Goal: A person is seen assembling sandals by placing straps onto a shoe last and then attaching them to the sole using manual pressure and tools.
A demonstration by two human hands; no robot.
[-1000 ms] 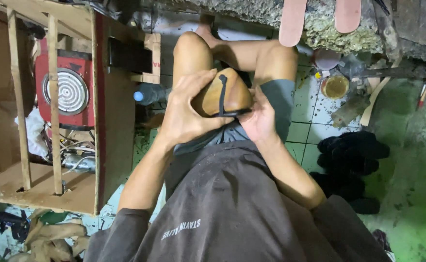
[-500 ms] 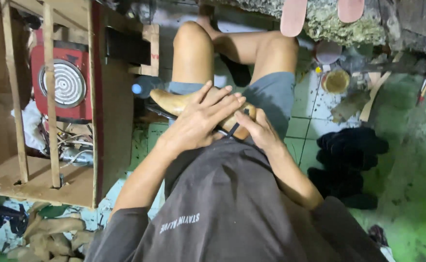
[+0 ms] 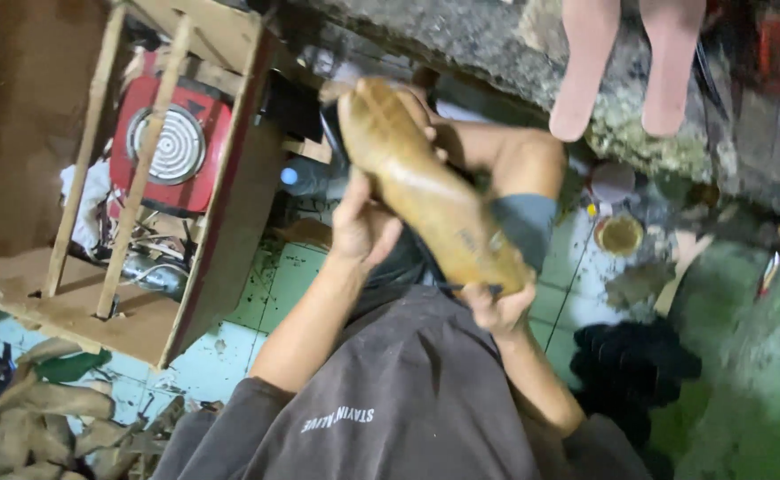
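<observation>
A seated person, seen from above their own head, holds a long tan shoe form (image 3: 425,191) up over their lap, sole side facing the camera. The form runs diagonally, its toe toward 11 o'clock and its heel toward 4 o'clock.

The left hand (image 3: 363,227) cups the form's left edge near the middle, fingers curled together behind it and the thumb pressed along the side. The right hand (image 3: 497,307) clamps the heel end from below, fingers wrapped shut around it. A dark strip shows at the heel between the fingers; what it is cannot be told.

At 9 o'clock stands a rough wooden frame (image 3: 106,178) with a red hotplate (image 3: 170,151) inside it, coil facing out. A pile of similar tan forms (image 3: 43,418) lies at 7 o'clock. At 3 o'clock a small round tin (image 3: 619,234) sits on the tiled floor (image 3: 283,284), and a black bundle (image 3: 634,369) lies at 4 o'clock. Two pale pink soles (image 3: 625,62) lean on a stone ledge at 1 o'clock.

To inspect or work the sole well, it seems wise to keep both ends gripped firmly so the form cannot twist, and to tilt it toward the light.
</observation>
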